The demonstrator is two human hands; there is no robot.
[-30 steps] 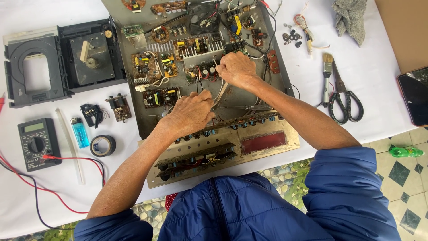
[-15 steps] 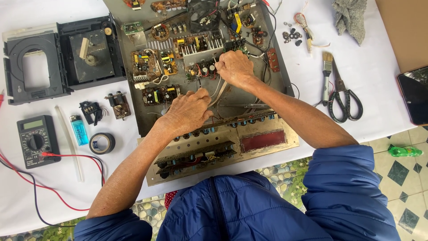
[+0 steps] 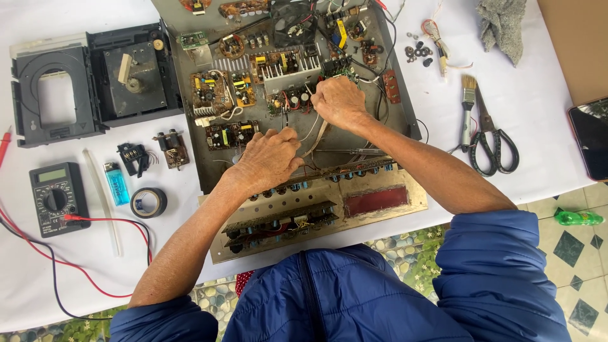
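An opened metal chassis (image 3: 209, 171) filled with several circuit boards lies on the white table. My left hand (image 3: 269, 158) rests over its middle, fingers pinched on thin wires just above the front panel board (image 3: 278, 218). My right hand (image 3: 339, 101) is closed further back beside the finned heat sink (image 3: 285, 66), gripping the upper end of a pale flat ribbon cable (image 3: 316, 136) that runs down between the two hands. A slim screwdriver (image 3: 354, 151) lies in the chassis under my right forearm.
A black disc drive tray (image 3: 57, 95) sits at the left, with a multimeter (image 3: 57, 199) and its red and black leads, a blue lighter (image 3: 116, 183) and a tape roll (image 3: 148, 202) below it. Right of the chassis lie scissors (image 3: 491, 136), a brush (image 3: 468, 107), a grey rag (image 3: 503, 25) and a phone (image 3: 592, 136).
Both hands stay at nearly the same spots over the chassis. My right hand has come slightly nearer to me; the fingers of both keep working the wires.
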